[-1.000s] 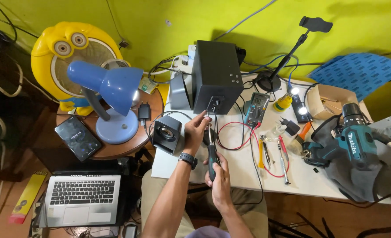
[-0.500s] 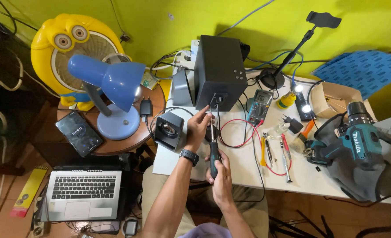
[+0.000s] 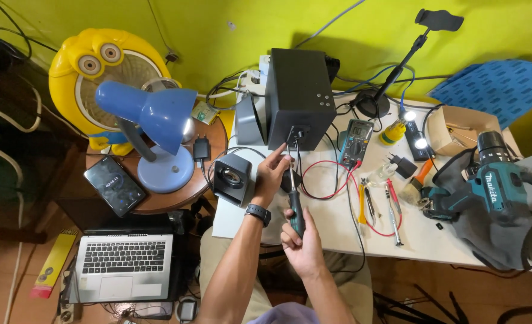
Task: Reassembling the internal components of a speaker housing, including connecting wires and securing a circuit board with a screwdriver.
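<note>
White table (image 3: 338,231): black speaker box (image 3: 299,96), multimeter (image 3: 356,141), teal drill (image 3: 488,189), cardboard box (image 3: 458,129).

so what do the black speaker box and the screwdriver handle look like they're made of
Black speaker box: probably painted wood or board, matte with flat panels and sharp edges. Screwdriver handle: dark plastic or rubber, slight sheen; right hand grips it.

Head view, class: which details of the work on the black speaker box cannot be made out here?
- Screwdriver tip: too small, lost against the black speaker box's dark panel.
- Left hand fingertips: whether they touch the panel is unclear.
- Right hand palm: turned away from the camera.
- Laptop screen: cannot be made out.
</note>
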